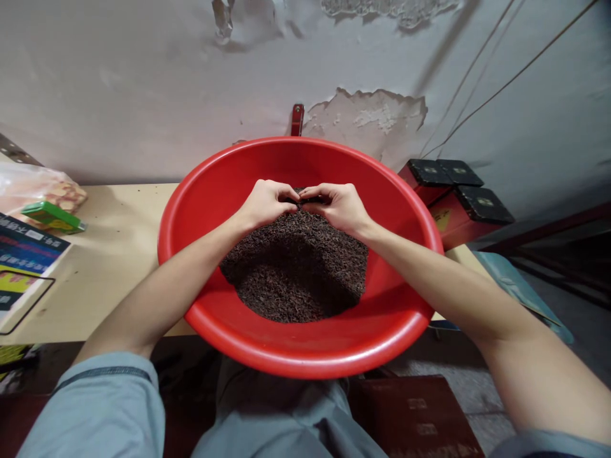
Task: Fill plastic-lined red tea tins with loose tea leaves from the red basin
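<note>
A wide red plastic basin (305, 353) holds a heap of loose, dark brown tea leaves (296, 273). Over the far side of the heap, my left hand (270, 200) and my right hand (338, 205) meet with their fingertips almost touching. Thumb and fingers of both hands are pinched together around a small dark bit of the tea leaves. Its exact shape is hidden by the fingers.
The basin rests on a pale wooden table (109, 267) against a peeling white wall. Black-lidded red tins (470, 216) stand at the right. On the left lie a green box (53, 216), a plastic bag (38, 184) and a printed box (26, 261).
</note>
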`<state>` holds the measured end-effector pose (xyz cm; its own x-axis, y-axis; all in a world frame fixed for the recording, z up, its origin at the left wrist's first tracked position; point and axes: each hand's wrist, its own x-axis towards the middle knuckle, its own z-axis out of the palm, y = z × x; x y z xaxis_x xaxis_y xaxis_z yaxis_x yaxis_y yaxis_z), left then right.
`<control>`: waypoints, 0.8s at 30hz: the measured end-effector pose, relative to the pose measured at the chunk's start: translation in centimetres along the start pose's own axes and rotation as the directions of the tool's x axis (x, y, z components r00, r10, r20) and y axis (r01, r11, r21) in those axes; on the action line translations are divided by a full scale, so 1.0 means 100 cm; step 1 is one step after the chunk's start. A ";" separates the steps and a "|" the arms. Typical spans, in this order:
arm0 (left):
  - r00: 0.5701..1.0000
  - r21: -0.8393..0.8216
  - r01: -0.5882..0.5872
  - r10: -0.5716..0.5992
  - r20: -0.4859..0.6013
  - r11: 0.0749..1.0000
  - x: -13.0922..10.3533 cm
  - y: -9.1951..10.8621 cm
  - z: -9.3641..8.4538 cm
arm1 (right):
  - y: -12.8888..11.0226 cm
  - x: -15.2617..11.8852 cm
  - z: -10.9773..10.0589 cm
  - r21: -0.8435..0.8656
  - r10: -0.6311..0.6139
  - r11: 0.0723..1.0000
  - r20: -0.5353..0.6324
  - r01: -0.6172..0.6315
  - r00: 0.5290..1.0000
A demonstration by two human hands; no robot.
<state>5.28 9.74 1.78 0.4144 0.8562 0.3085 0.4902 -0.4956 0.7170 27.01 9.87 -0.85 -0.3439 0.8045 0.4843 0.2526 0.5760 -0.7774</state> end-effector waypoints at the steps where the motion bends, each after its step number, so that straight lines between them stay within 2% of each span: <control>1: 1.000 -0.010 -0.006 0.006 -0.011 1.000 0.000 -0.001 0.000 | 0.000 0.000 0.000 -0.020 -0.002 1.000 -0.011 0.002 1.000; 6: 0.999 -0.002 -0.028 0.028 -0.044 1.000 0.000 -0.003 0.003 | -0.005 0.001 -0.003 -0.152 -0.103 0.984 -0.044 0.095 0.994; 11: 0.996 -0.053 -0.048 0.043 -0.078 0.997 -0.001 -0.002 0.005 | -0.010 0.001 -0.005 -0.276 -0.123 0.955 -0.043 0.107 0.991; 24: 0.994 -0.020 -0.081 0.079 -0.068 0.997 -0.002 0.003 0.006 | -0.011 -0.005 0.001 -0.218 -0.127 0.968 0.017 0.127 0.992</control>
<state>5.76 9.35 1.57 0.3986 0.8221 0.4065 0.4399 -0.5603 0.7018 26.82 8.85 -0.26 -0.3880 0.7226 0.5721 0.3975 0.6913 -0.6035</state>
